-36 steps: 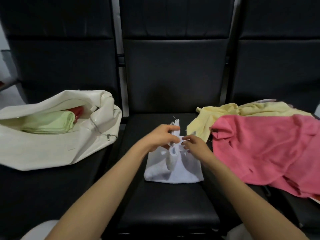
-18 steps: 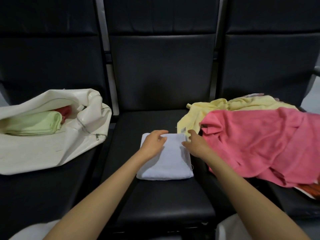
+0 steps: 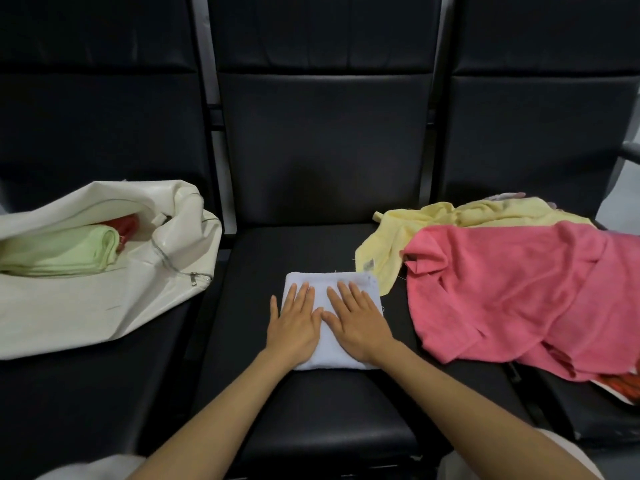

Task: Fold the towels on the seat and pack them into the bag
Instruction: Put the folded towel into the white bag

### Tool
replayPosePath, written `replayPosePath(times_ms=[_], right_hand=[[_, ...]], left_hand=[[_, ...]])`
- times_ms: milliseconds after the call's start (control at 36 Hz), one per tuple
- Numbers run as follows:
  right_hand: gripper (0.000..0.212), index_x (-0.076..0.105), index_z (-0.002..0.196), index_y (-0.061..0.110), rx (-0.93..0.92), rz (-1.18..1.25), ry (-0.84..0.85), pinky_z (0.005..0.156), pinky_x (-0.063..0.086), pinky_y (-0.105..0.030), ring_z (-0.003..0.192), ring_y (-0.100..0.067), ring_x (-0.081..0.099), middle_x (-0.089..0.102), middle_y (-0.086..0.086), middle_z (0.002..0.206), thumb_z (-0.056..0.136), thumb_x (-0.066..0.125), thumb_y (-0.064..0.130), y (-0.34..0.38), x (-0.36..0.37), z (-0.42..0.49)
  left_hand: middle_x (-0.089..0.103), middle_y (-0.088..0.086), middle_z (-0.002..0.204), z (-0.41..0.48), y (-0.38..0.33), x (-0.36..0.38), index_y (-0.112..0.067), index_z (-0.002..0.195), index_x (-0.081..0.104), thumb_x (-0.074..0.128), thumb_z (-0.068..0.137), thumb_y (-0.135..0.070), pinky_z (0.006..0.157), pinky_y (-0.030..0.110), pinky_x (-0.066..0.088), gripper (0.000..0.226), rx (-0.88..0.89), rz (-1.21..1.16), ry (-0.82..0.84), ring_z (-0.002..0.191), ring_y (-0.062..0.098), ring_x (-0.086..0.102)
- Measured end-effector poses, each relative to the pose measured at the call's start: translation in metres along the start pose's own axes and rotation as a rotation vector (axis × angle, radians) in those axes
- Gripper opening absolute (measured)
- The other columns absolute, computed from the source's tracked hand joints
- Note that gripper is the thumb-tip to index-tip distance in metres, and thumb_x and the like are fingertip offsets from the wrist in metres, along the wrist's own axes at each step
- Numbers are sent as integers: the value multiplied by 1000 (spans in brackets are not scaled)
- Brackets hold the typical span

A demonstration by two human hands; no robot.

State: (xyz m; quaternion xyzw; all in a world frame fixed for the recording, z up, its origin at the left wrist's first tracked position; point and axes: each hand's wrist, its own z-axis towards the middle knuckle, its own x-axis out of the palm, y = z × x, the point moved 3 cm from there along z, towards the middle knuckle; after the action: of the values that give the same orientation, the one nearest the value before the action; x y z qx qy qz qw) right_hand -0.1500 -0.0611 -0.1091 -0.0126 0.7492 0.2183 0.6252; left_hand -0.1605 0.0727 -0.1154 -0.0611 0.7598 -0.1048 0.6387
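Note:
A small white towel lies folded into a rectangle on the middle black seat. My left hand and my right hand lie flat on it side by side, fingers straight, pressing it down. On the left seat a cream bag lies open, with a folded green towel and something red inside. A loose pink towel and a yellow towel are heaped on the right seat.
Three black padded seats with tall backrests stand in a row. An orange cloth peeks from under the pink towel at the right edge. The bag's zipper hangs toward the middle seat.
A second ago both hands pinched the raised white towel while folding it. The fold was laid down, and now both hands lie flat on top of the towel.

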Motion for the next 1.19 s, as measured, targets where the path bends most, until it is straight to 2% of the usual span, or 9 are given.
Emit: replayPosePath(times_ms=[556, 639, 694, 750, 806, 917, 1056, 1139, 1194], right_hand=[[90, 5, 153, 34, -226, -51, 104, 116, -11, -30, 148, -13, -13, -4, 10, 161, 73, -9, 71, 41, 7, -12], [68, 13, 154, 23, -171, 51, 1, 118, 1, -30, 149, -17, 0, 7, -1, 162, 97, 25, 57, 35, -5, -16], [65, 27, 149, 13, -63, 101, -161, 114, 22, -31, 140, -23, 24, 29, -7, 152, 96, 48, 44, 29, -17, -15], [61, 45, 133, 12, 100, 88, -202, 100, 35, -33, 124, -23, 37, 42, -6, 133, 89, 56, 53, 21, -30, -12], [62, 53, 119, 13, 234, 44, -51, 95, 37, -36, 120, -25, 37, 42, -7, 124, 84, 55, 64, 15, -33, -7], [70, 54, 118, 10, 316, 36, 145, 95, 36, -36, 125, -29, 33, 40, -11, 130, 79, 58, 69, 10, -25, -4], [47, 48, 77, 18, 310, 44, 191, 86, 33, -35, 124, -29, 34, 46, -11, 125, 82, 57, 64, 13, -19, 1], [38, 58, 97, 17, 269, 124, 152, 90, 36, -35, 124, -28, 37, 49, -7, 123, 87, 58, 54, 15, -17, 0], [32, 57, 112, 20, 238, 408, 115, 93, 44, -34, 117, -22, 49, 56, -1, 119, 89, 59, 41, 18, -20, -2]], left_hand=[[-23, -7, 158, -64, 72, -18, -20, 151, -18, 8, 101, -52, 117, 48, -15, 65, -53, 50, 163, 144, 9, -23], [-19, -4, 159, -61, 73, -23, -19, 153, -9, 16, 102, -49, 117, 46, -14, 65, -27, -13, 141, 146, 11, -18], [-3, 3, 162, -58, 76, -34, -14, 154, 12, 30, 103, -38, 120, 41, 1, 59, -51, -132, 1, 148, 20, -1], [22, 11, 151, -56, 81, -50, -9, 141, 36, 41, 100, -25, 113, 35, 23, 44, -165, -305, -189, 137, 27, 23], [32, 13, 139, -55, 91, -60, -8, 128, 47, 43, 99, -24, 106, 35, 29, 33, -333, -380, -216, 128, 30, 31], [29, 15, 141, -55, 102, -54, -6, 128, 53, 54, 91, -44, 105, 36, 33, 52, -464, -329, 118, 132, 32, 29], [40, 12, 136, -59, 97, -43, -3, 121, 55, 62, 87, -44, 105, 38, 37, 53, -409, -370, 259, 128, 29, 36], [56, 8, 111, -57, 96, -49, -12, 85, 56, 67, 84, -35, 85, 32, 45, 25, -385, -525, 189, 105, 23, 53], [56, 3, 91, -57, 97, -56, -16, 74, 43, 69, 83, -26, 67, 27, 39, 29, -364, -716, 119, 82, 16, 52]])
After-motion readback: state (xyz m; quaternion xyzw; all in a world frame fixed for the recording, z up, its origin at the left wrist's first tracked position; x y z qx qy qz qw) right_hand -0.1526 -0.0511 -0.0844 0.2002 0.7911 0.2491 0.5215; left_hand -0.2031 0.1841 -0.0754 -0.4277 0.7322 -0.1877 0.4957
